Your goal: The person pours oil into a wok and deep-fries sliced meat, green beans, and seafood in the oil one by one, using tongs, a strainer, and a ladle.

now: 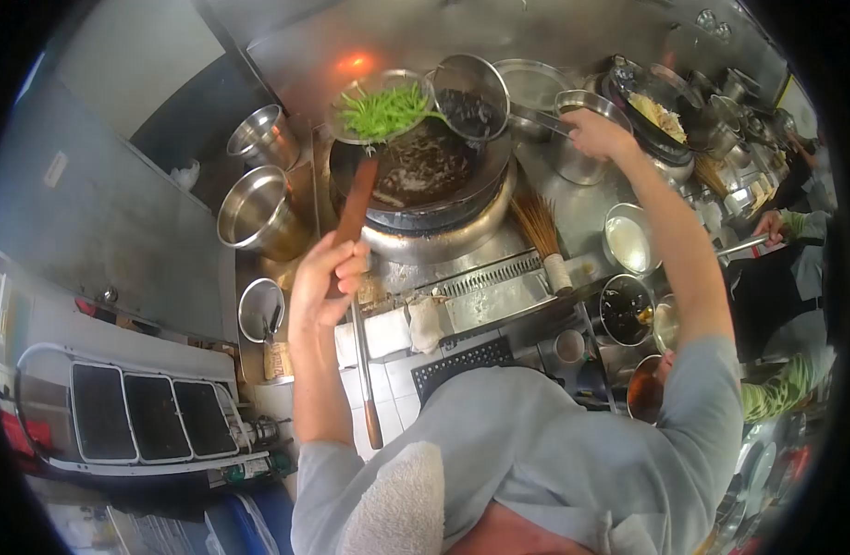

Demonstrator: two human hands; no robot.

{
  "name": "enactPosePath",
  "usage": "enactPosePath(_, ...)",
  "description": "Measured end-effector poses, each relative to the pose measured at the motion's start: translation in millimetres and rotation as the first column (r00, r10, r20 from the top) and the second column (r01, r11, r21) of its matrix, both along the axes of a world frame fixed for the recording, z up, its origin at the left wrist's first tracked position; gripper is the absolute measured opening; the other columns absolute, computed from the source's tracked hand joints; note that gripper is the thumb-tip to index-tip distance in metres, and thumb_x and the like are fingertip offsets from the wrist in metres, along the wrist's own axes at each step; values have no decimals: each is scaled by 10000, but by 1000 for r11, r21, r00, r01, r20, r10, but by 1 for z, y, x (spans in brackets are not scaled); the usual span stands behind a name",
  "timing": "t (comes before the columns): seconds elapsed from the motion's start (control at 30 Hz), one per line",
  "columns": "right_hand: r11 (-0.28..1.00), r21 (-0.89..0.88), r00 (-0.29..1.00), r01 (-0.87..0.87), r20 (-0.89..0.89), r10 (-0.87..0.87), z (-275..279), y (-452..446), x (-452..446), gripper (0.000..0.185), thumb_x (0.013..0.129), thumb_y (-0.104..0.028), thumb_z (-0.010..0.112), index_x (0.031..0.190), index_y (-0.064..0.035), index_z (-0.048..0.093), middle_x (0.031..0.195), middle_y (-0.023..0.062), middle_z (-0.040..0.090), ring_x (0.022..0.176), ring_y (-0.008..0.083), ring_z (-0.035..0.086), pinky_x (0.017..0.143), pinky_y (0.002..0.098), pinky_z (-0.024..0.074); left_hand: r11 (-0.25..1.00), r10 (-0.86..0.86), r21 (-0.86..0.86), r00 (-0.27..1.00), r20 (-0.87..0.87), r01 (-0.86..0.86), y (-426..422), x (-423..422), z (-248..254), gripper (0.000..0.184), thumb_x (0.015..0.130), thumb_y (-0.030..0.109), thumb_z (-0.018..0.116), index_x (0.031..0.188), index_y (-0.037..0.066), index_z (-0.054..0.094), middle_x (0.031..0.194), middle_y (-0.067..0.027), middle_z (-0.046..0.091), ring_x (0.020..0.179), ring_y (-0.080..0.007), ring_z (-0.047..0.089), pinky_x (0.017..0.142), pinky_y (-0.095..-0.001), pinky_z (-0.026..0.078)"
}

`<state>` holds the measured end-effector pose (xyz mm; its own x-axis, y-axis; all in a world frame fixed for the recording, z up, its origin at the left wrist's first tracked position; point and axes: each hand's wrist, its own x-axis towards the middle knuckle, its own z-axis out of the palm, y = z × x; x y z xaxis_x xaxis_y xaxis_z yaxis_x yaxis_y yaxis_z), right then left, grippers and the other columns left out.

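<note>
- Wooden handle (358, 199) in left hand (331, 276), fingers curled round it. It leads to a strainer (342, 128) heaped with cut green vegetables (383, 109), at the wok's 11 o'clock.
- Steel rod (361, 356) with wooden end runs down from the left hand; can't tell if gripped too.
- Right hand (593, 135) closed on a thin metal handle (539, 117). Its round basket (505, 81), dark stuff inside, sits at the wok's 1 o'clock.
- Wok (349, 190) between and below both, dark bubbly liquid (423, 166) in it.
- Steel pot (587, 168) just below right hand.
- From wok: two steel pots at 9 (258, 215) and 10 (264, 139), bamboo brush (539, 231) at 4 on the counter (573, 236).
- Second wok (640, 120), pale food (658, 115) in it, near 2–3.
- Another person's hand (769, 227) on a metal handle (741, 246), well right, near 4.
</note>
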<state>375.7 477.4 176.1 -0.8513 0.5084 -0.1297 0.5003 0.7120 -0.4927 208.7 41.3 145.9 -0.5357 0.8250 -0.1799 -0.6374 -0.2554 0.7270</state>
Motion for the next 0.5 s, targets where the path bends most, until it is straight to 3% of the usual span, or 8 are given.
enactPosePath(0.1, 959, -284, 994, 14, 105, 17, 2, 10, 3, 500, 861, -29, 448, 1356, -22, 381, 712, 58, 534, 456, 116, 450, 352, 274, 337, 999, -13, 52, 999, -32, 14, -3, -4, 13, 261, 895, -14, 420, 1155, -22, 400, 887, -103, 494, 600, -52, 402, 428, -166, 333)
enactPosePath(0.23, 842, -538, 994, -19, 80, 74, -9, 3, 9, 587, 786, 20, 433, 1366, 0, 351, 735, 29, 521, 467, 69, 411, 341, 228, 291, 1000, 17, 10, 999, -52, -16, -3, -3, 20, 282, 896, -25, 412, 1177, -25, 396, 880, -98, 475, 589, -46, 394, 420, -168, 333)
enactPosePath(0.4, 694, -720, 995, 10, 79, 67, -22, -17, 12, 601, 783, 21, 457, 1368, 32, 317, 728, 13, 516, 462, 13, 368, 326, 161, 244, 1000, 9, -9, 1000, -20, -9, -10, -3, 14, 301, 911, -17, 406, 1210, -41, 378, 880, -86, 450, 570, -26, 383, 404, -146, 343)
enactPosePath(0.5, 526, -851, 998, 3, 39, 56, -26, -38, 9, 552, 814, 34, 450, 1351, 41, 324, 718, 7, 493, 446, 5, 340, 319, 147, 222, 1000, -13, -4, 1000, -26, 13, -15, -10, 6, 307, 905, -13, 419, 1208, -43, 379, 880, -84, 456, 576, -27, 387, 410, -146, 346)
